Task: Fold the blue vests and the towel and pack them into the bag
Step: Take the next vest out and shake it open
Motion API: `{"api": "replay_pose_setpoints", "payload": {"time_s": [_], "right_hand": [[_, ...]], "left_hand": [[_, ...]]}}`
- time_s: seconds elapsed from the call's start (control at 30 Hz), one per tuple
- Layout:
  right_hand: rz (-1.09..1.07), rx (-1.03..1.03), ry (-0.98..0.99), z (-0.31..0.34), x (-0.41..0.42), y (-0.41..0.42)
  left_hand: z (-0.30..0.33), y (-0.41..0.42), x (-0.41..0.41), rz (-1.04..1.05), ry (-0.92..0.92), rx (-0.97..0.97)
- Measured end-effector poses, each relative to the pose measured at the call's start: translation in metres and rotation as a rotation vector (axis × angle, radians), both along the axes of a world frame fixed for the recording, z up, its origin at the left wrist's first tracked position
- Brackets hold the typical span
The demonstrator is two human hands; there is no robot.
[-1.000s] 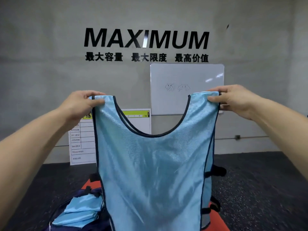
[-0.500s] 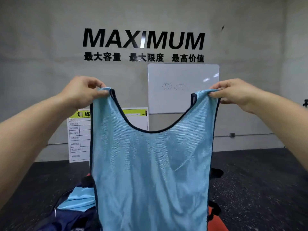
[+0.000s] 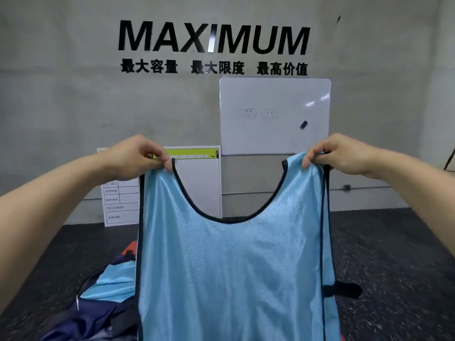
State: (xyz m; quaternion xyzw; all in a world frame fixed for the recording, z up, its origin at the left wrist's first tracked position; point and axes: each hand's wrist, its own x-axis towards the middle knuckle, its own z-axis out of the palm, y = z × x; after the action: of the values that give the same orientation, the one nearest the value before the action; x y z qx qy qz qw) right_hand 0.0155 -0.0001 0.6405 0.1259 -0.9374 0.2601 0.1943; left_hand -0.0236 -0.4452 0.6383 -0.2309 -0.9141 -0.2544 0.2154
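Observation:
A light blue vest [image 3: 234, 267] with dark trim hangs upright in front of me, spread flat between both hands. My left hand [image 3: 134, 156] pinches its left shoulder strap and my right hand [image 3: 337, 153] pinches the right one. A black side strap [image 3: 342, 290] sticks out at its right edge. Below left, a dark navy bag [image 3: 81, 321] lies open on the floor with a folded blue vest [image 3: 113, 284] inside. The hanging vest hides most of the bag. No towel is visible.
A red-orange mat [image 3: 129, 247] peeks out behind the bag. The floor [image 3: 394, 267] is dark speckled rubber. A grey wall stands ahead with a whiteboard [image 3: 274, 116] and a printed chart board [image 3: 120, 200] leaning at its base.
The view has tilted, so hands and vest sit a little lower against the wall. The back layer of the vest no longer shows at the neckline. Both grips are unchanged.

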Motion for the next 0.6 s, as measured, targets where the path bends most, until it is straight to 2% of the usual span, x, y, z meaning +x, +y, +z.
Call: {"api": "replay_pose_setpoints", "payload": {"time_s": [0.1, 0.27, 0.47, 0.6], "right_hand": [[0.017, 0.079, -0.004, -0.016, -0.025, -0.004], [-0.015, 0.350, -0.092, -0.057, -0.099, 0.001], [-0.037, 0.419, -0.131, -0.120, -0.180, -0.002], [-0.013, 0.395, -0.211, -0.172, -0.243, 0.003]], "left_hand": [[-0.015, 0.004, -0.023, 0.026, -0.029, 0.030], [-0.047, 0.011, -0.074, 0.039, -0.126, -0.049], [-0.106, 0.019, -0.156, 0.082, -0.218, -0.155], [-0.156, 0.021, -0.220, 0.109, -0.300, -0.177]]}}
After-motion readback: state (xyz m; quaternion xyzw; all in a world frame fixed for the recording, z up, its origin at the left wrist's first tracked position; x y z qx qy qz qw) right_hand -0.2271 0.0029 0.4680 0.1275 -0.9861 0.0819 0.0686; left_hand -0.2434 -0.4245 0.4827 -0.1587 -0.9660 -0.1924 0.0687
